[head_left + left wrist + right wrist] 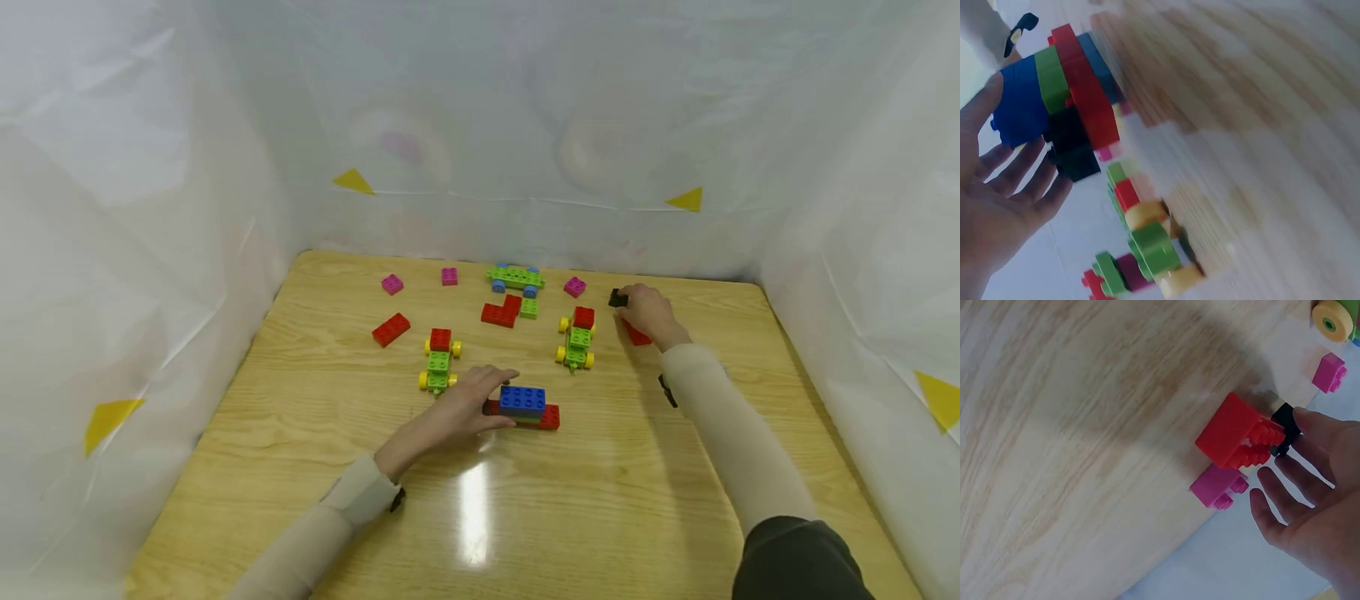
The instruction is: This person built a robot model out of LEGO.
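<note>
My left hand (468, 398) has its fingers (1013, 175) spread, thumb apart, around the left end of the blue-topped stack (522, 402) on the tabletop (600, 500); firm contact is hard to tell. My right hand (651, 314) pinches the black brick (618, 297) between thumb and forefinger, just beside a red brick (637, 332). Left arm (330, 517) angles in toward the middle; right arm (738, 442) stretches farther forward.

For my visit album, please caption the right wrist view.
Right hand pinching a black block near a red brick and pink block.
</note>
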Tool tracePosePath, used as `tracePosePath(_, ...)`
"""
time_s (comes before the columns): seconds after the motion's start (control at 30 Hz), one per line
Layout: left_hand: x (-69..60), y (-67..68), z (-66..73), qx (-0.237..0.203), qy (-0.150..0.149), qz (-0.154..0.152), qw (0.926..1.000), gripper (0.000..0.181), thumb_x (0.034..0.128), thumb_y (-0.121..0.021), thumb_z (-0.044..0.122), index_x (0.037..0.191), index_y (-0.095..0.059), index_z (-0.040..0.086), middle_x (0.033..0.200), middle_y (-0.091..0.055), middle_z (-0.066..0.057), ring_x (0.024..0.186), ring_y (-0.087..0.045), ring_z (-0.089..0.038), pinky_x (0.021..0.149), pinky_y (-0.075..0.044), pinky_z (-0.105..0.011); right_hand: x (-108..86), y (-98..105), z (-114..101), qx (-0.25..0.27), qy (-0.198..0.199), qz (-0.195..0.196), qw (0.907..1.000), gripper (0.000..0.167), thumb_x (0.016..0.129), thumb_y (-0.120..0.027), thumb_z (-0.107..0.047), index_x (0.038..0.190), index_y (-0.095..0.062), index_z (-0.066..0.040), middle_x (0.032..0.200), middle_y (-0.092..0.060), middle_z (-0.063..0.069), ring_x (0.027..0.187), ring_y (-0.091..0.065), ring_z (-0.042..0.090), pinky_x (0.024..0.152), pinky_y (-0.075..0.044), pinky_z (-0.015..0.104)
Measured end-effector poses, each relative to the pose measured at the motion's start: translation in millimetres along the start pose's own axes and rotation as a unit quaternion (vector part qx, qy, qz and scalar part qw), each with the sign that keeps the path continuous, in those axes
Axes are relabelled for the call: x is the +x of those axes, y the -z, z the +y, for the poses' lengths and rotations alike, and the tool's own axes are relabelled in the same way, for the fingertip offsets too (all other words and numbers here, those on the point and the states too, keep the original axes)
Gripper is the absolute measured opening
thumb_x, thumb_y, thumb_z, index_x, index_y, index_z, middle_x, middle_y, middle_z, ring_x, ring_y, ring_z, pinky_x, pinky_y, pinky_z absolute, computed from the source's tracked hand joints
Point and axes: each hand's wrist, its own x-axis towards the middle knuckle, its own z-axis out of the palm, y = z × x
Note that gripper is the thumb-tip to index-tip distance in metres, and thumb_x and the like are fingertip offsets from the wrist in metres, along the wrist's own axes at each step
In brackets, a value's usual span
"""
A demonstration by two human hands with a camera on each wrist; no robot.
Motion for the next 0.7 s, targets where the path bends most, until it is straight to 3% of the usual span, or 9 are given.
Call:
tracePosePath(0.2,7.8,-3.0,7.3,-0.011,0.022,-0.023,0.9994,0.050,0.0894,-0.069,0.034,0.131,-0.054,0.010,0.124,-0.058,-0.004,0.112,-0.054,-0.016,0.096,-0.045,-0.032,-1.2,-10.8,-2.7,-0.004,0.015,0.025,0.9996,0.042,0.094,-0.063,-0.020,0.122,-0.054,0.010,0.128,-0.045,0.035,0.111,-0.047,0.052,0.092,-0.039,0.062)
tracePosePath(0.43,12.6,-0.5,11.1,-0.029,0.042,-0.056,0.9971,0.039,0.0914,-0.067,0.031,0.123,-0.056,0.010,0.117,-0.059,-0.002,0.102,-0.057,-0.011,0.087,-0.049,-0.027,0.1,-14.7,-2.8,-0.004,0.017,0.041,0.9990,0.032,0.091,-0.067,-0.016,0.111,-0.057,0.007,0.112,-0.058,0.028,0.102,-0.055,0.046,0.086,-0.044,0.058)
tracePosePath(0.6,15.6,5.9,9.8,-0.008,0.027,-0.062,0.9977,0.034,0.0904,-0.069,0.028,0.117,-0.057,0.010,0.110,-0.058,0.000,0.097,-0.056,-0.009,0.082,-0.049,-0.024,-2.8,-0.6,-6.6,0.023,0.018,0.082,0.9962,0.042,0.091,-0.067,-0.010,0.125,-0.050,0.006,0.118,-0.057,0.030,0.103,-0.056,0.045,0.083,-0.047,0.057)
tracePosePath(0.7,15.2,7.7,9.5,-0.004,0.024,-0.063,0.9977,0.034,0.0904,-0.069,0.027,0.117,-0.057,0.009,0.110,-0.059,-0.001,0.096,-0.057,-0.009,0.081,-0.049,-0.024,-13.8,8.8,-18.1,0.053,0.047,0.125,0.9897,0.047,0.090,-0.068,-0.009,0.130,-0.049,0.005,0.121,-0.054,0.029,0.105,-0.055,0.044,0.083,-0.047,0.057)
